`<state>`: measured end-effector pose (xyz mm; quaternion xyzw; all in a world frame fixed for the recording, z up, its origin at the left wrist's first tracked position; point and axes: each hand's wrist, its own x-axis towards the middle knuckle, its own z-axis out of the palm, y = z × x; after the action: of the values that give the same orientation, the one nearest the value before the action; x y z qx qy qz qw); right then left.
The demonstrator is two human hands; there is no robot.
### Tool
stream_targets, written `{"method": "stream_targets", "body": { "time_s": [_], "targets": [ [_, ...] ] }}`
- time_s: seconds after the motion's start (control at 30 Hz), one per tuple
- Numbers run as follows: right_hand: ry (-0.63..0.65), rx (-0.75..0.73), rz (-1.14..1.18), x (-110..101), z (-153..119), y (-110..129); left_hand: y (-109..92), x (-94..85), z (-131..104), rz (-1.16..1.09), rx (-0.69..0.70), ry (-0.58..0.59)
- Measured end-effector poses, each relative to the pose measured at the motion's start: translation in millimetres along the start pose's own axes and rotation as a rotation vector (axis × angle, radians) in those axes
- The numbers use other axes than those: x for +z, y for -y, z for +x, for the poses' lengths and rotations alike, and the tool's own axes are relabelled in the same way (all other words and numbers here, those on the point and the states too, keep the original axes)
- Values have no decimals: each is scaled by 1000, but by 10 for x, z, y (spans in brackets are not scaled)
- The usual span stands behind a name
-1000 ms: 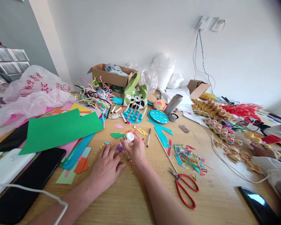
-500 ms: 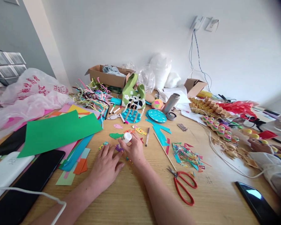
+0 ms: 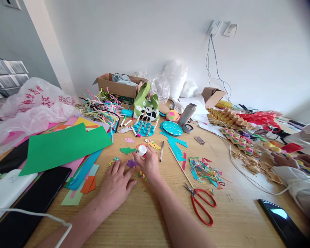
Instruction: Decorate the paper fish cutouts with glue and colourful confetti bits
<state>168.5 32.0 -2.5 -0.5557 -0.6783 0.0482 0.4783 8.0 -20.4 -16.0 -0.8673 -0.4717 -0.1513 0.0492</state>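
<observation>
My right hand (image 3: 150, 164) is closed around a white glue stick (image 3: 142, 150), its round end facing up. It is held just above the tabletop, over the paper cut-outs. My left hand (image 3: 118, 182) lies low on the wood with fingers apart, fingertips close to a purple paper piece (image 3: 131, 163). A patterned paper fish (image 3: 113, 161) is partly beneath those fingers. Around the hands lie a green paper fish (image 3: 127, 150), a pink fish (image 3: 129, 140) and a yellow spotted fish (image 3: 154, 145). Another small patterned piece (image 3: 143, 176) rests beside my right wrist.
Red-handled scissors (image 3: 201, 205), a wooden stick (image 3: 181, 167), a pen (image 3: 161, 151) and paper scraps (image 3: 206, 172) lie to the right. Green card sheets (image 3: 67, 146) cover the left. A flask (image 3: 187, 115) stands behind. A co-worker's hand (image 3: 284, 159) is at far right.
My right hand has lifted the glue stick slightly away from the purple piece, which now shows more. The patterned piece by my right wrist is more visible. My left hand has barely moved.
</observation>
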Motion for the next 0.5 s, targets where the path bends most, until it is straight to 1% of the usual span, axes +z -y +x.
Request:
{"method": "stream_targets", "body": {
  "time_s": [0.27, 0.5],
  "targets": [
    [33, -4, 31, 47, -20, 14, 10, 17, 0, -19, 2, -10],
    [35, 29, 33, 25, -16, 16, -3, 2, -3, -19, -8, -20]
  ]
}}
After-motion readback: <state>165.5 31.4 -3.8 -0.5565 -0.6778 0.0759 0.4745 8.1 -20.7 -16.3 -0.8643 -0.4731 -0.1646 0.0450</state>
